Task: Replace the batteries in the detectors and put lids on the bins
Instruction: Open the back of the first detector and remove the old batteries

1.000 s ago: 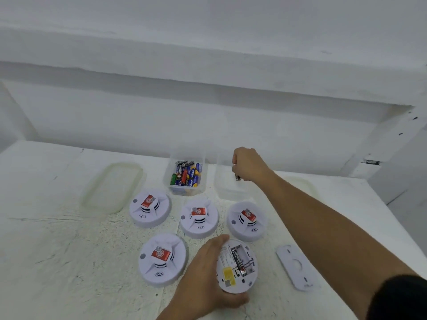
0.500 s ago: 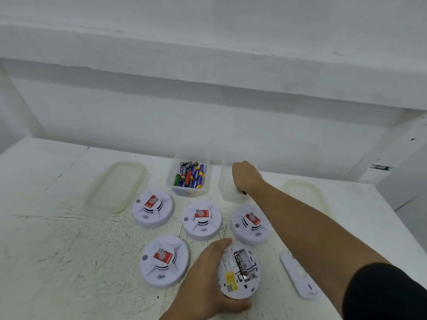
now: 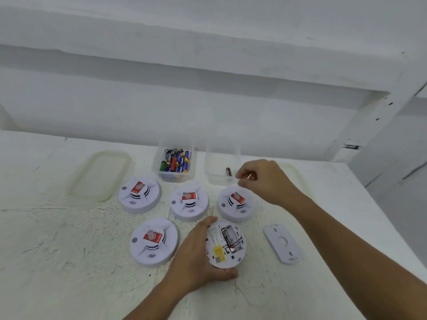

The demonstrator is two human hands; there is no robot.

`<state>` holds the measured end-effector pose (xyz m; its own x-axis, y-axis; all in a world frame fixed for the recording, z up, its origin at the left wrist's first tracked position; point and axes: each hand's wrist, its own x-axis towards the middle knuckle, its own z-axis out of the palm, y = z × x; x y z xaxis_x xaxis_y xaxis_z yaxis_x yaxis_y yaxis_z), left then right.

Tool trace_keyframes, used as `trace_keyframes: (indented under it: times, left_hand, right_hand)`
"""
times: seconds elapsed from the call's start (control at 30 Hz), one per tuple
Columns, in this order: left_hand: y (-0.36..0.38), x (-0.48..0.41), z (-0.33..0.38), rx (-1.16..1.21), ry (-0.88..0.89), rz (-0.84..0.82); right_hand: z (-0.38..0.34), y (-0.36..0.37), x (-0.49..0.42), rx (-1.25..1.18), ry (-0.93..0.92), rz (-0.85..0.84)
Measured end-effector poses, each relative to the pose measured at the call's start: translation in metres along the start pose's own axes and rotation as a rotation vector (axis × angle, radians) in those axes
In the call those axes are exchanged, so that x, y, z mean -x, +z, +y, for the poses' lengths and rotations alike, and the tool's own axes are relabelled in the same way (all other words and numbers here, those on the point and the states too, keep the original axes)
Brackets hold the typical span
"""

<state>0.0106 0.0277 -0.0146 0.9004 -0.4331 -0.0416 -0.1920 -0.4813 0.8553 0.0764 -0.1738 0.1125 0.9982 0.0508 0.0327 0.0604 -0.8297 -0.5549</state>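
Note:
My left hand [image 3: 196, 257] grips the rim of an overturned white detector [image 3: 225, 244], whose open compartment holds one black battery [image 3: 229, 239] beside an empty slot. My right hand [image 3: 261, 179] hovers by the right clear bin [image 3: 221, 158], fingers loosely curled and holding nothing. A single dark battery [image 3: 228, 172] lies inside that bin. The left clear bin [image 3: 161, 174] holds several mixed batteries. Several more detectors lie face up, one of them [image 3: 153, 242] just left of my left hand.
The detector's white back plate [image 3: 283, 243] lies to the right of the open detector. One translucent lid [image 3: 100, 175] lies at the left, another lid [image 3: 298, 179] is partly hidden behind my right hand. A white wall rises right behind the bins.
My right hand reached over the right bin with a battery, let it go there, and has drawn back to the right. My left hand has kept its hold on the open detector.

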Motion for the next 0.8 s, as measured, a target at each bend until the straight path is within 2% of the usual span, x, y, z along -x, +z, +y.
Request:
trace_keyframes:
  times: [0.1,0.2,0.3,0.37,0.53,0.63,0.8]
  left_hand:
    - [0.002,0.000,-0.002,-0.008,0.008,0.019]
    - [0.003,0.000,-0.003,-0.005,0.032,0.031]
    - [0.003,0.001,0.000,-0.005,0.038,0.030]
    - [0.002,0.001,0.002,-0.005,0.038,0.026]
    - [0.000,0.001,0.004,-0.027,0.031,0.019]
    - [-0.001,0.002,0.005,-0.044,0.037,0.026]
    - [-0.001,0.002,0.004,-0.045,0.051,0.033]
  right_hand:
    - [0.003,0.013,0.049,-0.043,-0.065,-0.199]
    - [0.008,0.035,0.074,0.126,-0.243,-0.322]
    - [0.011,0.049,0.082,0.293,-0.507,-0.270]
    - [0.015,0.052,0.083,0.397,-0.592,-0.242]
    - [0.020,0.054,0.081,0.632,-0.662,-0.302]
    - [0.021,0.054,0.081,0.630,-0.751,-0.266]
    - [0.021,0.055,0.079,0.598,-0.774,-0.268]
